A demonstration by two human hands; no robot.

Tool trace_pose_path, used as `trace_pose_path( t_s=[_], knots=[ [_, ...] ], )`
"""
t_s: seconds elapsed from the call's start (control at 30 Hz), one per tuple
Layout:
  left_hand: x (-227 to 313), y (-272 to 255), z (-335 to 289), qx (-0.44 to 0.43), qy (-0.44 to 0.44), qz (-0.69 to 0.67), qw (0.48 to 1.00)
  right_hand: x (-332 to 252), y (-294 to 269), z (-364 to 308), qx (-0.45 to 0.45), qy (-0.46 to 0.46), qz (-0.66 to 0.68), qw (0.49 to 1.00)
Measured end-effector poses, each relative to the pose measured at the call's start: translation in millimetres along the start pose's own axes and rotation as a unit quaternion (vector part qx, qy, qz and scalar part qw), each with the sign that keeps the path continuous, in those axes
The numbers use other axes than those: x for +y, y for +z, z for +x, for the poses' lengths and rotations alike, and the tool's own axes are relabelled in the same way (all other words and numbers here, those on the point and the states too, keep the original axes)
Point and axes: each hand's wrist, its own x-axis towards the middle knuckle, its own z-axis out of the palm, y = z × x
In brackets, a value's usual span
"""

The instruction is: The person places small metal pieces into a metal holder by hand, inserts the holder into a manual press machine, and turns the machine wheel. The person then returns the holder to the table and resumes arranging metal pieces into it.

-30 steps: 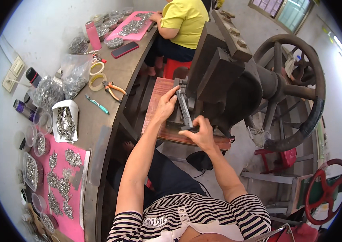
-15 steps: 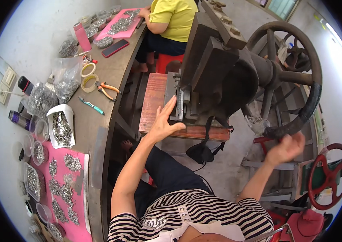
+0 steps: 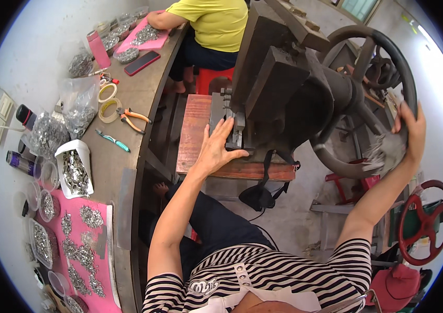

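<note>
Head view: left hand (image 3: 217, 148) lies flat w/ fingers spread on the metal die block (image 3: 228, 117) of the dark press (image 3: 284, 83), over the wooden board (image 3: 200, 141); it holds nothing. Right hand (image 3: 412, 130), which half a sec ago hung open in mid-air by the rim, now wraps its fingers round the big handwheel (image 3: 367, 99). Workbench (image 3: 127, 120) at left w/ orange pliers (image 3: 133, 119).

The press (image 3: 284, 94) stands ahead, its wheel (image 3: 373, 99) to the right; the surface (image 3: 127, 120) with pliers (image 3: 133, 117) lies left.
</note>
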Motion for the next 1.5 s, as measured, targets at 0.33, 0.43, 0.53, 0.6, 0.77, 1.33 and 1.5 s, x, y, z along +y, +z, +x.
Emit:
trace_pose_path(
  t_s=[0.33, 0.43, 0.53, 0.6, 0.77, 1.33, 1.5],
  knots=[
    [-4.8, 1.4, 14.2, -0.006, -0.007, -0.002, 1.0, 13.1, 21.0, -44.4, 0.099, -0.045, 0.099, 0.989],
    [-10.8, -7.7, 15.9, 0.004, -0.012, 0.02, 1.0, 73.1, 83.4, -103.8, 0.217, -0.134, 0.058, 0.965],
    [-9.1, -4.2, 19.6, 0.007, -0.01, 0.024, 1.0, 34.1, 48.3, -80.1, 0.14, -0.042, 0.019, 0.989],
    [-6.1, 3.2, 17.4, -0.001, -0.006, 0.011, 1.0, 7.1, 18.1, -43.2, 0.082, -0.001, -0.061, 0.995],
    [-6.1, 1.9, 13.7, 0.003, -0.013, 0.002, 1.0, -25.6, 8.7, 58.3, -0.016, 0.004, -0.033, 0.999],
    [-51.8, -26.2, 71.1, 0.137, -0.043, -0.311, 0.94, -6.6, 15.6, 15.6, 0.158, -0.124, -0.153, 0.967],
    [-61.7, -15.0, 94.7, -0.028, -0.033, -0.167, 0.985, 1.3, -0.3, 66.3, 0.143, -0.193, -0.227, 0.944]
  ],
)
